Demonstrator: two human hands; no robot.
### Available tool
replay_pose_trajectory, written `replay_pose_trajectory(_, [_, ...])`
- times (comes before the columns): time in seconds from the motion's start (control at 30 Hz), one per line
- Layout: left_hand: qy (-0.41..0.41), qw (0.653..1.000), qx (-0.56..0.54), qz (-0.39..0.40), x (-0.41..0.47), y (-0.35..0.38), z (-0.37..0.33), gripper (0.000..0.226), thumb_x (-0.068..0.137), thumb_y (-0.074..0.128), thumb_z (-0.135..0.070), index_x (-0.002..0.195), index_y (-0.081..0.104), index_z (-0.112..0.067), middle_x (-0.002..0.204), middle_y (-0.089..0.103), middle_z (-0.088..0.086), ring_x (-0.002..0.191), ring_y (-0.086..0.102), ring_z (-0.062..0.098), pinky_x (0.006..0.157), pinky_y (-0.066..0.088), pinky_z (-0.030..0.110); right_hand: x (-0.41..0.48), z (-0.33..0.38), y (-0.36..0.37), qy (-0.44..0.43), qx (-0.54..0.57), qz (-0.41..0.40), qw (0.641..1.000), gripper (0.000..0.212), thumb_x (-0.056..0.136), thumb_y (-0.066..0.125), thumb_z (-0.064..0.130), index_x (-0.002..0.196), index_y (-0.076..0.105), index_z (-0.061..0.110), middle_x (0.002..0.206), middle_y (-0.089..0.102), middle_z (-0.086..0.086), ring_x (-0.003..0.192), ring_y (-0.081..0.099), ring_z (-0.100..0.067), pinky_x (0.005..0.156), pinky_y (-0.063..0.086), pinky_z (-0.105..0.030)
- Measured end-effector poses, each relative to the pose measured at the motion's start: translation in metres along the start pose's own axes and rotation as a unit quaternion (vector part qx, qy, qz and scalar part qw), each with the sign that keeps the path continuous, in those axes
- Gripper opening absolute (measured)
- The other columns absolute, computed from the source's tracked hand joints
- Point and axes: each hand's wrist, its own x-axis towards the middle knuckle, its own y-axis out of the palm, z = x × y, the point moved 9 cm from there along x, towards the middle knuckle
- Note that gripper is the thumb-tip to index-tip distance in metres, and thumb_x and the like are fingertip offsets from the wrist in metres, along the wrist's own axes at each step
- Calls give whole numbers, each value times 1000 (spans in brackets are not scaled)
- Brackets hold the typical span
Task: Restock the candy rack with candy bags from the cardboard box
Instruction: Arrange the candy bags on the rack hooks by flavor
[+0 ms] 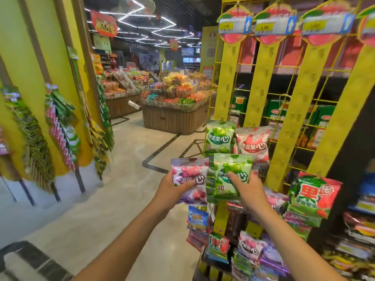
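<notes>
Head view: two glossy plastic candy bags are held up side by side in front of the candy rack (260, 88). A purple bag (190, 177) is pinched by the left hand (172, 188), with the thumb laid across its printed face and the fingers hidden behind it. A green bag (231, 175) is pinched the same way by the right hand (247, 189), thumb on the front and fingers tucked behind its right edge. Between the two thumbs the inner edges of the bags are nearly touching. Just above the right thumb, a second green bag (220, 138) and a pink bag (253, 145) are seen hanging flat from the rack's yellow perforated strips, their top seams crimped. The lower edges of these are overlapped by the held green bag. Right of the right fingers, a red-and-green bag (316, 191) is hung at a tilt, and below both wrists further crinkled packets are crowded together. Left of the left fingers, a wide stretch of pale polished floor (113, 189) is left open, bounded further left by a yellow wall stand (60, 128) hung with rows of packets.
</notes>
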Motion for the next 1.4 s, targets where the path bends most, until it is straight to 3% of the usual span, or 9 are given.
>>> replay_pose_trajectory(0.2, [28, 999, -4, 21, 54, 6, -38, 38, 93, 76, -11, 126, 63, -25, 110, 80, -3, 99, 78, 20, 84, 64, 36, 57, 11, -2, -10, 28, -4, 1000, 27, 93, 71, 43, 115, 63, 29, 111, 69, 12, 105, 65, -10, 85, 52, -31])
replay_pose_trajectory(0.3, [44, 999, -5, 27, 76, 4, -54, 39, 93, 76, -12, 128, 63, -21, 115, 79, 1, 103, 78, 22, 91, 62, 42, 81, 25, -5, -25, 41, -3, 999, 9, 98, 66, 20, 96, 59, 23, 93, 64, 6, 84, 60, -8, 63, 46, -10])
replay_pose_trajectory(0.37, [56, 998, -13, 32, 89, 3, -64, 39, 93, 76, -10, 129, 63, -20, 115, 79, 2, 103, 77, 23, 90, 63, 40, 94, 33, -8, -25, 30, -9, 999, 15, 99, 60, 8, 86, 54, 15, 79, 55, 3, 71, 50, -15, 55, 42, -15])
replay_pose_trajectory(0.47, [67, 997, -19, 41, 105, 2, -75, 43, 93, 75, -8, 132, 61, -16, 115, 79, 3, 102, 78, 26, 90, 63, 42, 106, 48, -5, -33, 28, -9, 999, 9, 97, 57, 6, 89, 52, 9, 78, 47, -6, 71, 42, -19, 59, 35, -31])
replay_pose_trajectory(0.6, [72, 996, -19, 59, 125, 2, -85, 41, 93, 76, -9, 130, 61, -17, 114, 79, 5, 102, 78, 28, 95, 60, 51, 116, 59, -1, -42, 33, -17, 998, 7, 98, 60, 14, 103, 61, 9, 92, 63, -5, 81, 57, -19, 67, 45, -29])
replay_pose_trajectory(0.77, [82, 993, -23, 87, 143, 2, -92, 37, 94, 74, -10, 128, 62, -19, 112, 80, 5, 101, 78, 28, 96, 60, 52, 127, 66, 6, -56, 19, -44, 997, 45, 99, 65, 25, 141, 50, 17, 132, 59, 6, 115, 58, -4, 80, 49, -15])
replay_pose_trajectory(0.83, [78, 992, -26, 98, 150, 2, -91, 37, 94, 75, -13, 128, 63, -22, 112, 80, 3, 101, 78, 27, 96, 60, 53, 133, 71, 8, -62, 42, -58, 995, 44, 99, 65, 24, 139, 48, 22, 129, 61, 9, 102, 63, 6, 73, 53, -13])
replay_pose_trajectory(1.1, [74, 989, -23, 127, 171, -2, -90, 35, 94, 75, -14, 124, 63, -27, 109, 80, 0, 97, 79, 24, 91, 62, 50, 146, 97, 3, -86, 51, -160, 982, 37, 98, 67, 23, 127, 43, 26, 107, 69, 9, 89, 73, -9, 64, 60, -21])
replay_pose_trajectory(1.4, [59, 988, -21, 144, 183, -8, -75, 43, 92, 78, -22, 130, 59, -27, 117, 77, 2, 100, 78, 22, 87, 64, 45, 147, 71, 13, -54, -5, -189, 981, 51, 94, 71, 35, 135, 44, 24, 120, 69, 1, 100, 71, -15, 85, 61, -40])
